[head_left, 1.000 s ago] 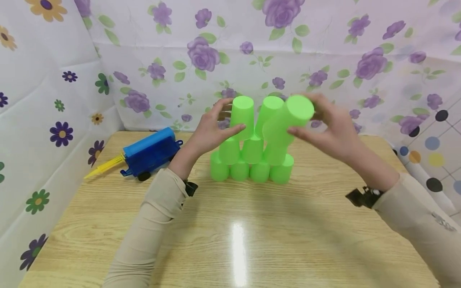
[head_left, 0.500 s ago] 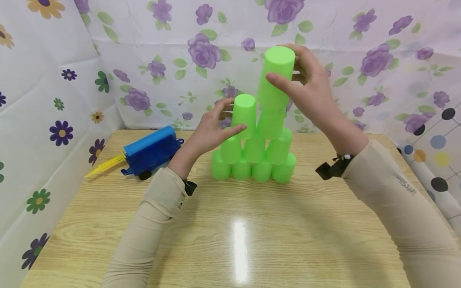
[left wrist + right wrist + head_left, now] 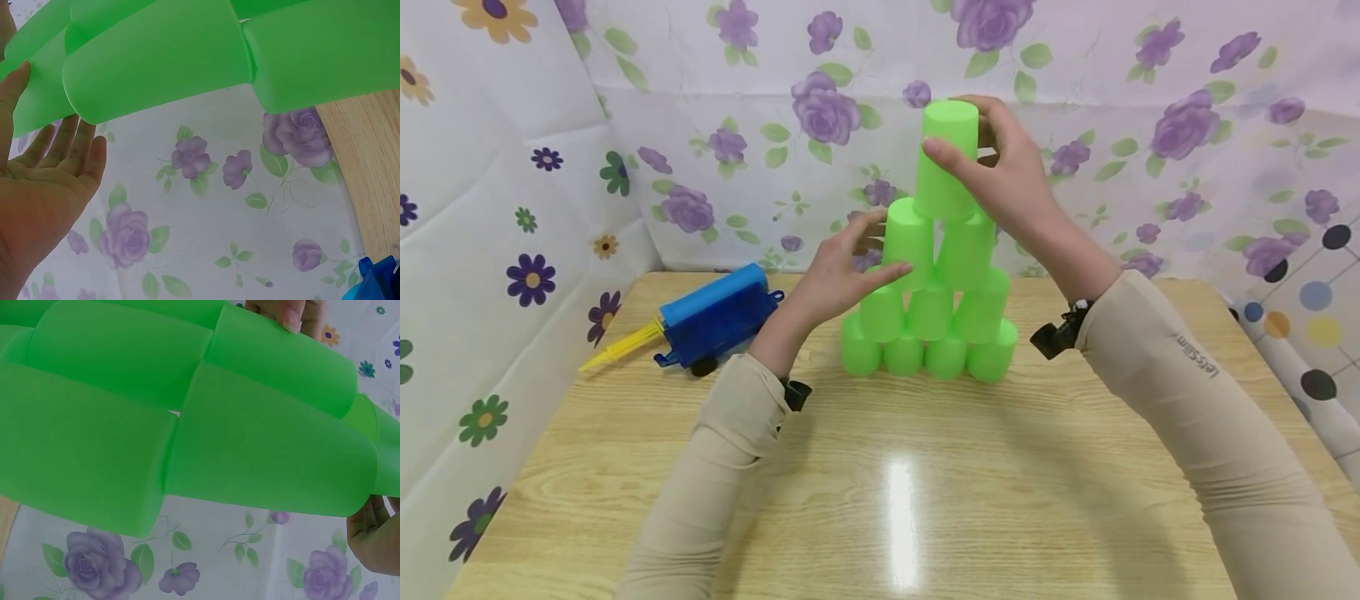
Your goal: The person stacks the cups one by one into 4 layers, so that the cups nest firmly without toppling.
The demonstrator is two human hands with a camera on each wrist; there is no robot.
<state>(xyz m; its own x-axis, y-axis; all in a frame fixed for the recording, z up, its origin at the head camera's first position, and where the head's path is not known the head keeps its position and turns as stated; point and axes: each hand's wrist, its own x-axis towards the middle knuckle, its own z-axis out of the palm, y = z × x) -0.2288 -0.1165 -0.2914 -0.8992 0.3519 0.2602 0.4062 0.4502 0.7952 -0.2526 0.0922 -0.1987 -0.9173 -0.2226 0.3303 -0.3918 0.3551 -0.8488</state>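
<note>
Bright green plastic cups stand upside down in a pyramid, a bottom row of several cups (image 3: 904, 357) under narrower rows. At the peak, my right hand (image 3: 1003, 162) grips the top cup (image 3: 942, 179) from the right, thumb in front and fingers behind; it stands over the two cups below. My left hand (image 3: 842, 271) reaches loosely around the left cup (image 3: 907, 250) of the third row, thumb across its front. In the left wrist view, the left hand's relaxed fingertips (image 3: 78, 134) lie right at that cup's edge. The right wrist view shows the right hand (image 3: 378, 540) under the top cup (image 3: 389, 453).
A blue toy with wheels and a yellow pointed end (image 3: 715, 321) lies on the wooden table (image 3: 820, 500) at the left. Floral sheets (image 3: 737, 167) hang behind and beside the table. Black straps with small cameras sit on both wrists.
My right hand lifted a cup from the right side of the stack, raised it and moved it left onto the peak. The left hand stayed beside the third-row cup.
</note>
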